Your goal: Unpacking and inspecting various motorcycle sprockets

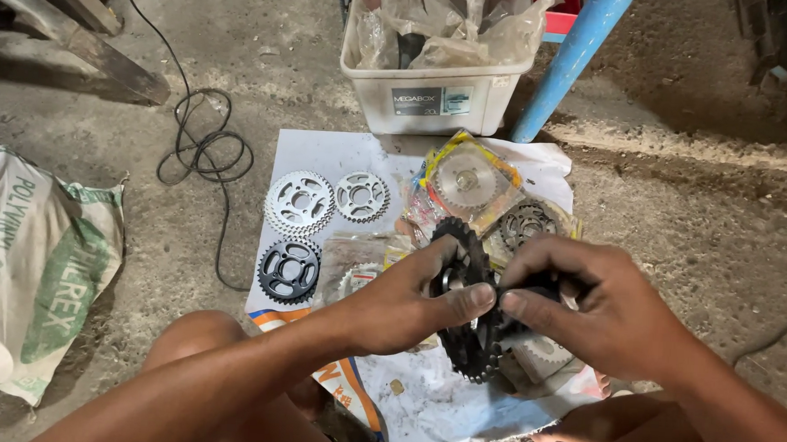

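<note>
My left hand (407, 299) and my right hand (593, 306) both grip a black toothed sprocket (468, 348), held upright on edge above a white sheet (325, 153) on the floor. My thumbs meet near its middle. On the sheet to the left lie a stack of silver sprockets (299, 203), a smaller silver sprocket (362, 197) and a black sprocket (288, 271). Behind my hands lie sprockets in clear wrappers (469, 182), and another wrapped one (528, 222).
A white plastic box (438, 92) stuffed with clear bags stands at the sheet's far edge, next to a blue pole (572, 54). A black cable (202, 146) coils on the concrete at left. A printed white sack (27, 262) lies far left. My bare knees frame the bottom.
</note>
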